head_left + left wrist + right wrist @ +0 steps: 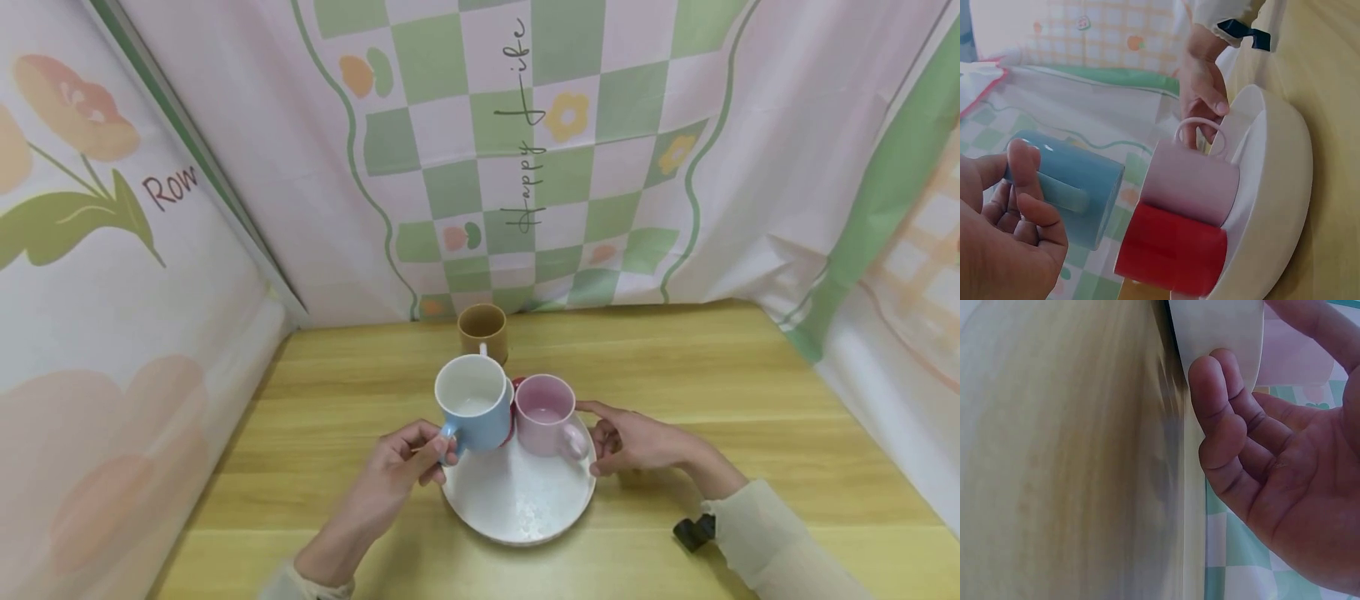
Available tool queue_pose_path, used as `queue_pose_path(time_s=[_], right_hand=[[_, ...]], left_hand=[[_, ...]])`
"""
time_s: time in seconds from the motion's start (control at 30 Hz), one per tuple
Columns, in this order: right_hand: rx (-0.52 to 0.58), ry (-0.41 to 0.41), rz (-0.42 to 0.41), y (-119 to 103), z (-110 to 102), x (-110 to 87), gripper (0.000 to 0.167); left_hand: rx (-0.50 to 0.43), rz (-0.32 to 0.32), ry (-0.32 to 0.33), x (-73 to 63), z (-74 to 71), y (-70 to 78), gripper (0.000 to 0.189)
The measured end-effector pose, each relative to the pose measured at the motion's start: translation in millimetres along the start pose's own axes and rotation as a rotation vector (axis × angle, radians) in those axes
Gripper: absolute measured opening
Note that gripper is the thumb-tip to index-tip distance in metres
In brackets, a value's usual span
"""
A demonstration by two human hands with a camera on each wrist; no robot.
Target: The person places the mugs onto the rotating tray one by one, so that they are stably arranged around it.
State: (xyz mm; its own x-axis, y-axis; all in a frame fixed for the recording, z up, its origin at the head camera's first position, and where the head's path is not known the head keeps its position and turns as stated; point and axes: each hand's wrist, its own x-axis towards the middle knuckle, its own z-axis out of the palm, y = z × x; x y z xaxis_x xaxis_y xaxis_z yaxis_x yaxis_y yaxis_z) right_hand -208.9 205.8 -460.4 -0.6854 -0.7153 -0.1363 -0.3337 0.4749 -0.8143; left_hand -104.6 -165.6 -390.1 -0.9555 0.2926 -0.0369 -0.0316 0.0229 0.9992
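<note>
My left hand [408,458] grips a light blue mug [480,421] with a white inside by its handle, and holds it raised over the left part of a round white dish [517,500]. A pink mug [540,433] stands in the dish, its handle toward my right hand. Beside it is a red mug [1172,250], mostly hidden behind the blue one in the head view. At the dish's right edge is my right hand [637,442], fingers loosely bent and fingertips [1207,381] at the outer wall.
A brown mug [482,325] stands behind the dish, near the back of the wooden table [675,358]. Printed cloth hangs [525,167] along the back and both sides. A dark band [693,532] sits by the right sleeve.
</note>
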Motion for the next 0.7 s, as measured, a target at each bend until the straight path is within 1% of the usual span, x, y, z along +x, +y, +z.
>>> queue_pose_path(time_s=[0.13,0.27,0.4,0.6,0.7], right_hand=[[-0.011,0.004,0.0,0,0,-0.1,0.1],[-0.012,0.005,-0.003,0,0,0.1,0.1],[-0.001,-0.002,-0.01,1,0,0.4,0.1],[0.007,-0.006,-0.013,0,0,0.3,0.101],[0.016,-0.007,-0.013,0,0,-0.1,0.101]], left_hand=[[-0.002,-0.002,-0.038,-0.8,4.8,-4.2,0.029],[0.012,0.005,-0.081,-1.4,9.1,-9.5,0.031],[0.026,-0.008,-0.111,-2.2,14.3,-16.5,0.033],[0.022,-0.031,-0.169,-3.4,23.9,-26.4,0.032],[0.021,-0.024,-0.192,-3.3,27.4,-31.5,0.031]])
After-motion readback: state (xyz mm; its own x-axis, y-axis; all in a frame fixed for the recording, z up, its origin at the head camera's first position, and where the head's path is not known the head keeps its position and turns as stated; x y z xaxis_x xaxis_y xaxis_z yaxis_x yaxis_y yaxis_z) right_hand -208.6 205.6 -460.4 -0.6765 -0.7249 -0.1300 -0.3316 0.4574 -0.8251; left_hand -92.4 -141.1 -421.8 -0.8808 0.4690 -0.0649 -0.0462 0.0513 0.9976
